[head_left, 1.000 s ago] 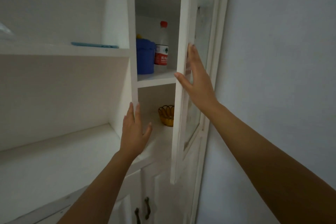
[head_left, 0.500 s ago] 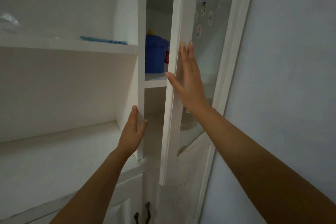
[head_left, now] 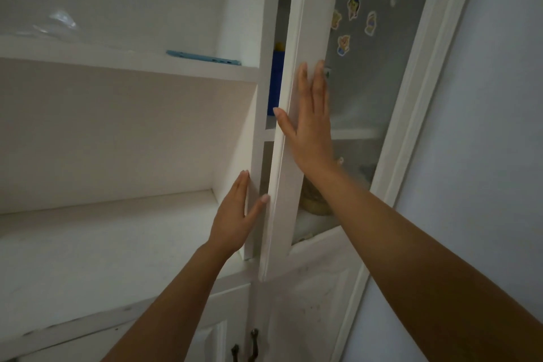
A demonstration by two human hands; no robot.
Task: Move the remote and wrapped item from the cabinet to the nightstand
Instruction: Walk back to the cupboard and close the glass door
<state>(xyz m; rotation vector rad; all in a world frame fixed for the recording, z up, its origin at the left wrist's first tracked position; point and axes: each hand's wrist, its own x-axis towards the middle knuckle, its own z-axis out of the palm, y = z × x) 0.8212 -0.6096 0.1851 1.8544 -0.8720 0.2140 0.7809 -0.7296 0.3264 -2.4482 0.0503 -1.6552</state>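
The white cabinet's glass door (head_left: pixel 296 114) stands nearly closed, with a narrow gap left at its free edge. My right hand (head_left: pixel 308 123) lies flat and open against the door's white frame, fingers pointing up. My left hand (head_left: pixel 235 214) rests open on the cabinet's upright partition (head_left: pixel 255 156), its thumb near the door's edge. Neither hand holds anything. No remote or wrapped item shows clearly. A thin light-blue flat object (head_left: pixel 202 57) lies on the upper open shelf, and crinkled clear plastic (head_left: pixel 55 23) sits at that shelf's far left.
A blue container (head_left: pixel 276 82) shows through the gap. Behind the frosted glass with stickers (head_left: pixel 352 9) a yellowish basket (head_left: pixel 314 200) is dimly seen. The lower open shelf (head_left: pixel 102 229) spreads left. Lower cabinet doors with dark handles (head_left: pixel 252 344) sit below. A pale wall (head_left: pixel 484 156) is right.
The cabinet door has swung toward closed under my right hand, hiding the bottle and most of the blue container. My left hand has stayed on the partition.
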